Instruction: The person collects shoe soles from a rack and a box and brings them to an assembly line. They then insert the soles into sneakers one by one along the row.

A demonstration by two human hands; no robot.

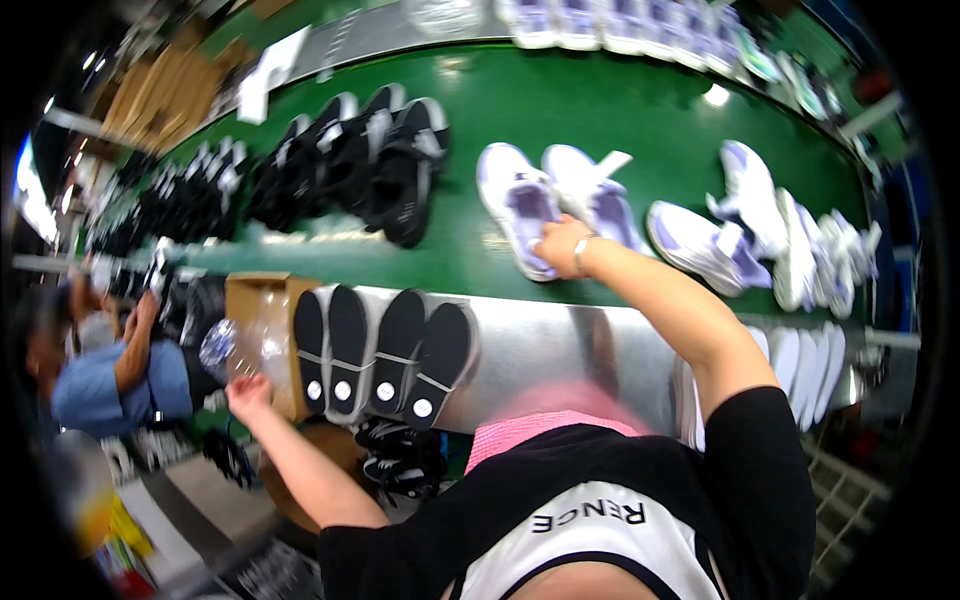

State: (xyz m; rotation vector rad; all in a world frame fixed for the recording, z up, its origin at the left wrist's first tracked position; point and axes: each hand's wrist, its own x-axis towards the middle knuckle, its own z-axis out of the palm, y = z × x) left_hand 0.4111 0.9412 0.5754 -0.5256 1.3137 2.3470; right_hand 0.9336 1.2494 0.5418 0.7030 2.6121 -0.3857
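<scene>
Reaching arm: the right one stretches forward over the green desk [470, 115], a pale bracelet [583, 254] at its wrist.
Right grip [563, 247]: at the heel opening of the left-hand shoe [499, 185], fingers bent; I cannot tell whether they close on it.
White-and-lavender pair: the left-hand shoe and its mate [572, 172] lie side by side on the desk, toes pointing away from the person; a white strap [612, 164] sticks up from the mate.
Left grip [250, 396]: low on the left, just beside a cardboard box [291, 392]; blur hides whether it is open or closed on anything.
Box contents: clear plastic [270, 325], crumpled.
Metal ledge [540, 352]: along the desk's near edge, with four black insoles [402, 340] lying by the box, each bearing a round white sticker, and white insoles [806, 372] at the right end.
Desk, right: more white-and-lavender shoes [690, 245], some tilted against each other.
Desk, left: black shoes [408, 165] in a row, others farther along.
Far edge: a line of white-and-lavender shoes [600, 28].
Neighbour: a person in a blue top [112, 385] at far left, hands raised near the desk.
</scene>
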